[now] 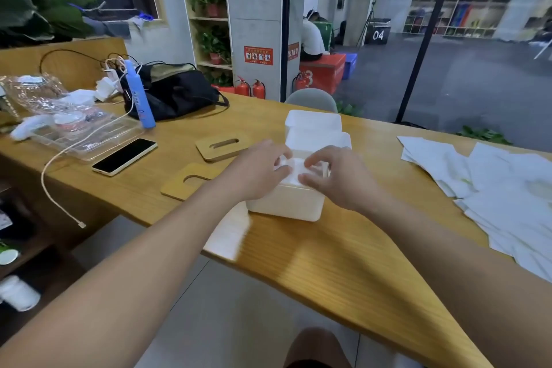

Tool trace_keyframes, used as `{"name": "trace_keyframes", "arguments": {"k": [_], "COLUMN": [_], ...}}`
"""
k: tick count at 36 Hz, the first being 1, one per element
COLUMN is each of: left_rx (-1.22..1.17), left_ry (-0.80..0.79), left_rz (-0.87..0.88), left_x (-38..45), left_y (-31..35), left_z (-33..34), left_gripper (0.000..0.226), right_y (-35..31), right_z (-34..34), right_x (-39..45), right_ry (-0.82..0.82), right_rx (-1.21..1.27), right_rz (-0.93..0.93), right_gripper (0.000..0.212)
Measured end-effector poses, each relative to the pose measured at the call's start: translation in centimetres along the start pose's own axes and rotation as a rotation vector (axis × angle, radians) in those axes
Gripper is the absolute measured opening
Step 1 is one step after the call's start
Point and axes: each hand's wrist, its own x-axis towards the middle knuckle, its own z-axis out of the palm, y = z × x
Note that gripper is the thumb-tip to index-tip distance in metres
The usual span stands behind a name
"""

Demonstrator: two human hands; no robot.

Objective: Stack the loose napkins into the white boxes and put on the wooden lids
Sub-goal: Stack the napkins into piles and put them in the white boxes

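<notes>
Two white boxes stand on the wooden table: a near one (286, 203) and a far one (312, 122) behind it. My left hand (258, 172) and my right hand (337, 178) are both over the near box's open top, fingers bent and pressing down on a white napkin (294, 169) inside it. Two wooden lids with slots lie to the left, one (222, 146) farther and one (186, 181) nearer. A heap of loose napkins (493, 191) covers the table at the right. A small napkin stack (230, 233) lies at the front edge, partly under my left forearm.
A phone (124, 156) lies left of the lids. Beyond it are a clear plastic tray (89, 134), a blue tube (140, 95), a black bag (176, 89) and a white cable (53, 188) hanging over the table edge. A grey chair back (312, 100) stands behind the table.
</notes>
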Motion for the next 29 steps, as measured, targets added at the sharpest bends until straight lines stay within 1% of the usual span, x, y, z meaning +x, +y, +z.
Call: {"name": "trace_keyframes", "arguments": {"k": [2,7,11,14,17,20,22,24,27,29], "left_rx": [0.026,0.085,0.052,-0.033,-0.009,0.020,0.008,-0.016,-0.032,-0.012], "left_ry": [-0.032,-0.091,-0.060,0.013,0.093,0.139,0.094,-0.013,-0.170,-0.235], "left_rz": [-0.002,0.000,0.005,0.004,0.012,0.003,0.000,0.002,0.005,0.017], "left_x": [0.1,0.6,0.5,0.2,0.0,0.3,0.7,1.2,1.6,1.7], "left_y": [-0.2,-0.1,-0.3,-0.5,-0.3,0.6,1.5,2.4,3.5,4.0], "left_z": [0.4,0.4,0.5,0.7,0.8,0.8,0.6,0.6,1.0,1.3], "left_gripper": [0.035,0.031,0.031,0.032,0.030,0.033,0.039,0.046,0.054,0.054], "right_y": [0.3,0.5,0.7,1.4,3.2,6.1,8.2,9.9,11.3,11.5], "right_z": [0.1,0.3,0.1,-0.8,-2.2,-2.9,-3.1,-3.3,-3.8,-4.1], "right_x": [0.0,0.1,-0.2,-0.4,0.5,2.9,4.5,5.8,7.6,8.4], "right_ry": [-0.003,-0.020,-0.015,0.079,0.225,0.292,0.268,0.206,0.040,-0.095], "right_rx": [-0.001,0.102,0.170,0.243,0.245,0.212,0.184,0.153,0.043,-0.055], "right_rz": [0.030,0.120,0.114,0.080,0.078,0.169,0.221,0.239,0.215,0.162], "right_gripper": [0.039,0.040,0.041,0.031,0.019,0.024,0.029,0.034,0.051,0.064]}}
